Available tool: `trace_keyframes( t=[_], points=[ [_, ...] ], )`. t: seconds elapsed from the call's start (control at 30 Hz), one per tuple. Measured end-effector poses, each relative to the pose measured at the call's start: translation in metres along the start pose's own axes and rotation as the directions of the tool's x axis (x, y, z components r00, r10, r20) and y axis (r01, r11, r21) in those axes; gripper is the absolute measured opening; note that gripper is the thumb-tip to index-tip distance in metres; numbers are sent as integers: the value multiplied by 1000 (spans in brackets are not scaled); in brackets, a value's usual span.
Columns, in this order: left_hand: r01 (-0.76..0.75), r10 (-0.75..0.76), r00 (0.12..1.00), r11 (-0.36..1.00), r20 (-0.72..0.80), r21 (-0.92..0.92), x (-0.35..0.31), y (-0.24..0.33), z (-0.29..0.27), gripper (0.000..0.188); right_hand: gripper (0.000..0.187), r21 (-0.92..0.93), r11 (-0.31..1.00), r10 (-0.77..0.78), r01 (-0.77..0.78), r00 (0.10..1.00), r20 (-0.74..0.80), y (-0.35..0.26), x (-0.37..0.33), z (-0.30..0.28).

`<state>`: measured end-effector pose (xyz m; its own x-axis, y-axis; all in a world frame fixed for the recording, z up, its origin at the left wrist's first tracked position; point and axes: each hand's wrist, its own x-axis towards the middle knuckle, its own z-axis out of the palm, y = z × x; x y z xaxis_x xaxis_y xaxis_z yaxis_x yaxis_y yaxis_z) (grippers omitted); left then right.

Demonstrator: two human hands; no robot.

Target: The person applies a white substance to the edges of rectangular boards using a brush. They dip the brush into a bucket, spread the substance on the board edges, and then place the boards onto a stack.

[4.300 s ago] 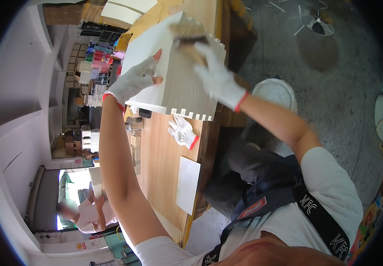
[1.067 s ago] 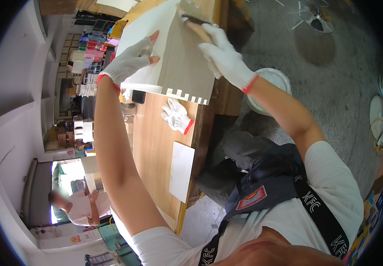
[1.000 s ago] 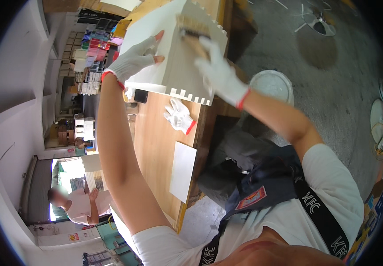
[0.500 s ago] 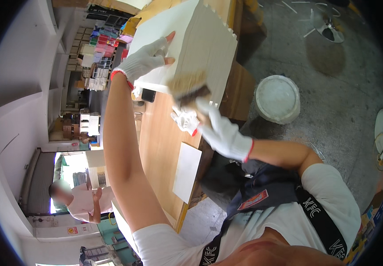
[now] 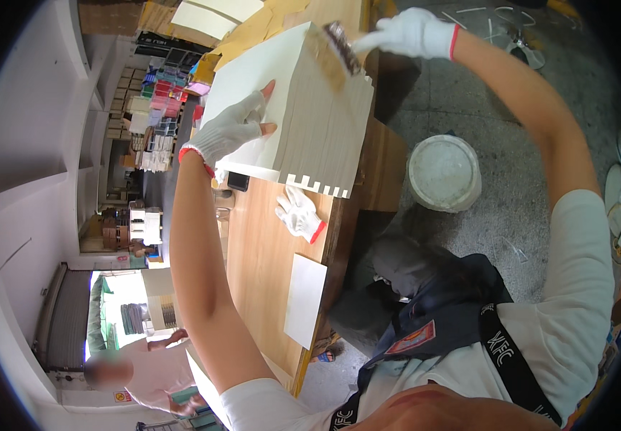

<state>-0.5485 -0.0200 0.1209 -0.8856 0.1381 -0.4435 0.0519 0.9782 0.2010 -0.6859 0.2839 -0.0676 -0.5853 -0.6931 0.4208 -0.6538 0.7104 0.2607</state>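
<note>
A tall stack of white sheets or boards (image 5: pixel 321 126) stands on the wooden table (image 5: pixel 256 251), its layers showing along the side and small notches at its corners. My left hand (image 5: pixel 235 128), in a white knit glove with bare thumb and index fingertips, rests on top of the stack with its fingers apart. At the stack's far end, my gloved right hand (image 5: pixel 412 34) grips a wide brush (image 5: pixel 343 47) by its handle. The brush's pale bristles are blurred and lie against the layered side; whether they carry anything, I cannot tell.
A spare white glove (image 5: pixel 300 215) and a flat white board (image 5: pixel 305 302) lie on the table nearer me. A dark phone-like object (image 5: pixel 238 180) sits beside the stack. On the floor at right stands a round white bucket (image 5: pixel 445 172). Another person (image 5: pixel 156 373) is at lower left.
My right hand has swept the brush from the stack's near end to its far end. My left hand stays on top. The spare glove is now uncovered, and the other person has shifted.
</note>
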Motion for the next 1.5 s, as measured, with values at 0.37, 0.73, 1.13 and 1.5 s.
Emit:
trace_keyframes(
  t=[0.37,0.73,1.13,1.5],
  points=[
    [-35,35,999,999,-10,-28,-4,-19,2,79,42,130,975,-169,181,981,-99,-43,-23,-31],
    [79,-77,996,996,39,-48,-5,-13,-1,81,43,363,925,-65,113,988,-141,9,-34,-46],
    [12,-12,1000,1000,22,-26,3,-9,-4,78,46,458,889,182,12,908,-377,46,-18,39],
    [-1,0,1000,997,-17,-71,-2,-17,2,78,47,888,351,479,-296,872,102,-32,-31,20]
  ],
)
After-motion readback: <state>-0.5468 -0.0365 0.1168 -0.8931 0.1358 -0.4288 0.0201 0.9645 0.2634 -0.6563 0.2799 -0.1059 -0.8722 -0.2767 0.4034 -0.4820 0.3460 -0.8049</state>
